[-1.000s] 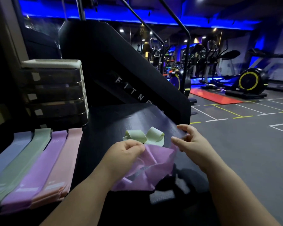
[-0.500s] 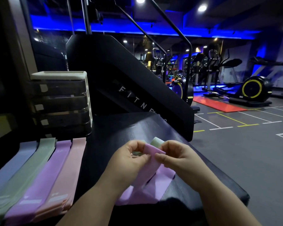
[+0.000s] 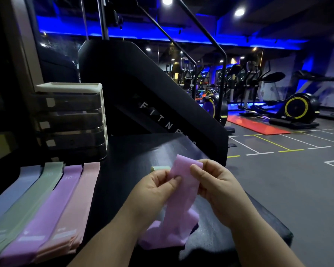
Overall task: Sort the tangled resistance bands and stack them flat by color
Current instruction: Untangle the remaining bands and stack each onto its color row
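Observation:
I hold a purple resistance band (image 3: 183, 191) upright between both hands, its lower part crumpled on the black bench (image 3: 135, 155). My left hand (image 3: 154, 187) pinches its left edge and my right hand (image 3: 214, 182) pinches its right edge near the top. A pale green band (image 3: 161, 168) lies on the bench just behind my left hand, mostly hidden. At the left, four flat stacks lie side by side: blue (image 3: 14, 193), green (image 3: 33, 197), purple (image 3: 52, 207) and pink (image 3: 75, 205).
A small drawer unit (image 3: 69, 120) stands behind the stacks. A black stair machine (image 3: 152, 105) rises behind the bench. The bench's right edge drops to the gym floor (image 3: 289, 189), with exercise bikes (image 3: 299, 108) and a red mat (image 3: 256, 125) farther off.
My hands came together on the purple band and lifted it, pulling it straighter and flatter. The green band is now mostly hidden behind my left hand. The view tilted up a little.

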Demonstrator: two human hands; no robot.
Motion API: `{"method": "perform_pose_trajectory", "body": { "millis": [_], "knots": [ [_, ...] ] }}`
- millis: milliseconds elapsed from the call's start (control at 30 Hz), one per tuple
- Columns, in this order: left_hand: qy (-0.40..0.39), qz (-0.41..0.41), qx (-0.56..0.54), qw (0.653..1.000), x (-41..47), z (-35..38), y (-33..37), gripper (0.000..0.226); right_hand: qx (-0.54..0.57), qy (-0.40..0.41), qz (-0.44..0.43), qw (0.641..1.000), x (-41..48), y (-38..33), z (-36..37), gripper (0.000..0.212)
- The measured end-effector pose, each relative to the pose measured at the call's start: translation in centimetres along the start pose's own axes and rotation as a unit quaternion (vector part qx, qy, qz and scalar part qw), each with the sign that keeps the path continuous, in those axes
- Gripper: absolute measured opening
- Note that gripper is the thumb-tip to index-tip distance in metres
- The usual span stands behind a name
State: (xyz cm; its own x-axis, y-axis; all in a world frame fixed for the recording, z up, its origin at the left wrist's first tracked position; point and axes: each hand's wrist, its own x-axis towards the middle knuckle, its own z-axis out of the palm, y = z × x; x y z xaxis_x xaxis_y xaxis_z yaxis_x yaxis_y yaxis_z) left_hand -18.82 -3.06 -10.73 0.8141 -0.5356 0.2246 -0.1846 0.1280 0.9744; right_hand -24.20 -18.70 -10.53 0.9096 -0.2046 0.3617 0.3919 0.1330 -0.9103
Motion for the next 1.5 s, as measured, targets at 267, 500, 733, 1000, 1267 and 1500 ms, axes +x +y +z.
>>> {"method": "perform_pose_trajectory", "body": {
  "millis": [267,500,733,1000,1267,1500],
  "knots": [
    [-0.020,-0.014,0.009,1.000,-0.4,0.8,-0.2,0.022,-0.023,0.012,0.002,1.000,-0.1,0.4,0.6,0.017],
    [-0.032,0.025,0.075,0.996,-0.4,1.5,-1.0,0.024,-0.061,0.092,-0.054,0.992,-0.2,1.4,1.9,0.008],
    [-0.017,0.049,0.138,0.989,-0.6,1.9,-1.5,0.032,-0.076,0.084,-0.021,0.993,-0.5,1.9,2.5,0.038],
    [-0.003,0.020,0.082,0.996,-0.6,1.8,-1.2,0.029,0.123,0.013,0.074,0.990,-0.5,0.9,2.2,0.029],
    [-0.030,-0.013,0.263,0.964,-1.5,1.7,-1.0,0.049,0.033,0.133,-0.001,0.991,0.5,0.5,0.8,0.008],
    [-0.062,-0.048,0.344,0.935,-1.7,0.1,-1.5,0.031,0.132,0.249,-0.047,0.958,1.1,-1.4,-1.4,0.017]
  ]
}}
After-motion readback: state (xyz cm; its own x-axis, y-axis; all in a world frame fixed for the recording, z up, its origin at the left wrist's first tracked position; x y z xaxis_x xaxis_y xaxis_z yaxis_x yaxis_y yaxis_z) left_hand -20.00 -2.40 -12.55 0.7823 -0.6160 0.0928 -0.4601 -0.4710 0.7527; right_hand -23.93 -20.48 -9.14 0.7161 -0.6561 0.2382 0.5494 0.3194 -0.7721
